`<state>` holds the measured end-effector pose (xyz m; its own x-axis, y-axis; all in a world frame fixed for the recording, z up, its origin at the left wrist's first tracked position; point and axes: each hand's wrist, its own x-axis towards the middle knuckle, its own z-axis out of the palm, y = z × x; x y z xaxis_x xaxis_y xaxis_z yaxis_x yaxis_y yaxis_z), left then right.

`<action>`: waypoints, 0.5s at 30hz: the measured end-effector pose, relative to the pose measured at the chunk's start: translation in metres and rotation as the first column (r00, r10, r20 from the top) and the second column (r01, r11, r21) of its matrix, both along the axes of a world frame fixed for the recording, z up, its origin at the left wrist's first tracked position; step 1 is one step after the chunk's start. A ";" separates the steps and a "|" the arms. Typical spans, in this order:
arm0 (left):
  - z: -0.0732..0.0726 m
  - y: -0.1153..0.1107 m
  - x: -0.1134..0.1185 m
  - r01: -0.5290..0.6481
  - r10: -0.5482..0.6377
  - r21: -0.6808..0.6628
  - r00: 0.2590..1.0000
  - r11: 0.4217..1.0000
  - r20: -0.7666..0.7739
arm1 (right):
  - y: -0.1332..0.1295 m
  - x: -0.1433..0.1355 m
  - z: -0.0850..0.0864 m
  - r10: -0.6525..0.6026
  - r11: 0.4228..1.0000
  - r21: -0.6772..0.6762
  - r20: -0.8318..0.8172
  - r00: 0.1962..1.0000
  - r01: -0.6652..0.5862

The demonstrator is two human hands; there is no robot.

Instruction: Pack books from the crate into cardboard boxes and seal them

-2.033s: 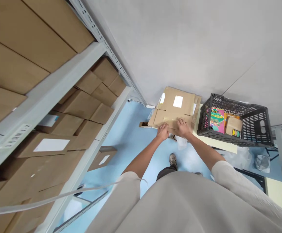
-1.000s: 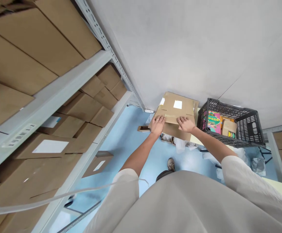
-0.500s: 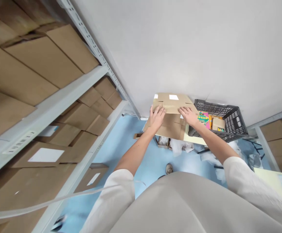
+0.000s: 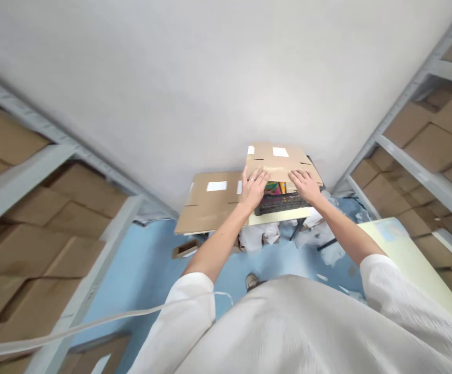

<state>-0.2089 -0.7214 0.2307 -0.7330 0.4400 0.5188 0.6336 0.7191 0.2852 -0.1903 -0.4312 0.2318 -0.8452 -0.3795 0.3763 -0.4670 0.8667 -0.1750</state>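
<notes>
My left hand (image 4: 254,188) grips the near left edge of a flattened cardboard box (image 4: 275,160), fingers on top. At its near right edge, my right hand (image 4: 306,186) holds it the same way; the thumbs are mostly hidden. White labels and cut slots show on this box. It is above a black plastic crate (image 4: 280,203) and covers most of it. Colourful packages (image 4: 276,188) show through the gap between the held box and the crate's near rim. Left of the crate, another flattened cardboard box (image 4: 210,200) lies on a pale yellow table (image 4: 278,215).
Shelves packed with cartons stand at the left (image 4: 93,270) and right (image 4: 424,176). A second pale table (image 4: 416,259) is at the right. Plastic bags (image 4: 253,236) and a small open carton (image 4: 185,248) are under the crate's table. A white strap (image 4: 132,313) crosses at lower left.
Both hands have carried the flattened box rightward, from above the other flattened box to above the black crate. The view has turned right, bringing the right shelf further in.
</notes>
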 end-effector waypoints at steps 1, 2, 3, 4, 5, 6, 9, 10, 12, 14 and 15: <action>-0.001 0.028 0.004 0.042 -0.042 -0.003 0.999 0.999 -0.009 | 0.027 0.017 -0.001 -0.045 0.999 0.018 -0.006 0.999 0.046; -0.003 0.056 0.009 0.087 -0.087 -0.006 0.996 0.996 -0.017 | 0.054 0.034 -0.002 -0.091 0.995 0.042 -0.015 0.996 0.092; -0.005 0.085 0.014 0.135 -0.135 -0.009 0.991 0.991 -0.026 | 0.080 0.053 -0.004 -0.138 0.987 0.074 -0.027 0.990 0.139; -0.008 0.113 0.020 0.183 -0.184 -0.012 0.982 0.983 -0.036 | 0.106 0.072 -0.006 -0.184 0.976 0.113 -0.042 0.982 0.188; -0.012 0.141 0.028 0.231 -0.231 -0.016 0.972 0.973 -0.046 | 0.131 0.092 -0.010 -0.229 0.959 0.156 -0.058 0.972 0.236; -0.017 0.168 0.035 0.277 -0.278 -0.021 0.959 0.961 -0.056 | 0.155 0.112 -0.014 -0.273 0.939 0.199 -0.070 0.960 0.281; -0.033 0.244 0.063 0.408 -0.410 -0.040 0.909 0.912 -0.073 | 0.219 0.173 -0.031 -0.395 0.870 0.288 -0.081 0.915 0.401; -0.039 0.267 0.074 0.449 -0.451 -0.049 0.890 0.892 -0.067 | 0.238 0.193 -0.037 -0.434 0.848 0.301 -0.076 0.898 0.436; -0.051 0.310 0.096 0.526 -0.529 -0.069 0.848 0.848 -0.034 | 0.270 0.231 -0.050 -0.510 0.809 0.307 -0.058 0.858 0.502; -0.061 0.349 0.118 0.594 -0.595 -0.099 0.804 0.799 0.020 | 0.297 0.266 -0.064 -0.581 0.770 0.297 -0.037 0.813 0.564; -0.066 0.366 0.128 0.623 -0.623 -0.122 0.781 0.772 0.050 | 0.307 0.282 -0.070 -0.615 0.749 0.292 -0.027 0.788 0.595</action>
